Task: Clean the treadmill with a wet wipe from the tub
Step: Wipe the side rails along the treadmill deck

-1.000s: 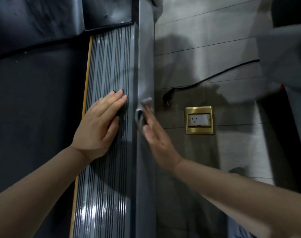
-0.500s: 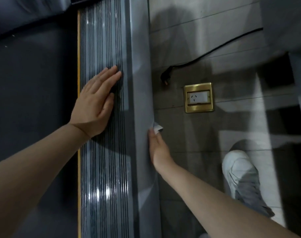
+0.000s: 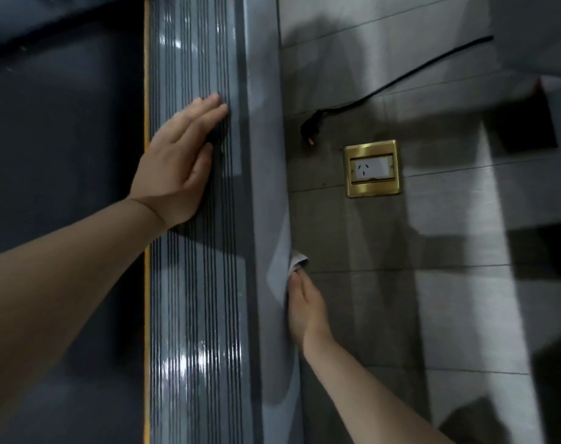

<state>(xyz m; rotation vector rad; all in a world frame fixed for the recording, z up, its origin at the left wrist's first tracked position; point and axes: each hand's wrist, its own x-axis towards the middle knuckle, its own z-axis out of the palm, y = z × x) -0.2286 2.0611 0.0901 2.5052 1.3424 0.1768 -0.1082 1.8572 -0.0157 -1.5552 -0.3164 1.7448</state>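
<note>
Wipe (image 3: 299, 259), limp and light, peeks just beyond the fingertips of our right hand (image 3: 306, 307), which presses it flat-fingered against the treadmill side rail (image 3: 266, 155); our left hand (image 3: 176, 165) rests flat, fingers together, on the ribbed footboard (image 3: 192, 315).

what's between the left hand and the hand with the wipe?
Head view: ribbed side rail under left hand, then the smooth grey edge strip; right hand presses wipe against its outer side.

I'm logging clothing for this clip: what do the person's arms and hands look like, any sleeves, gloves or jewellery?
Both forearms are bare as far as the frame shows, no sleeves. The left hand and right hand wear no gloves, rings or watch.
</note>
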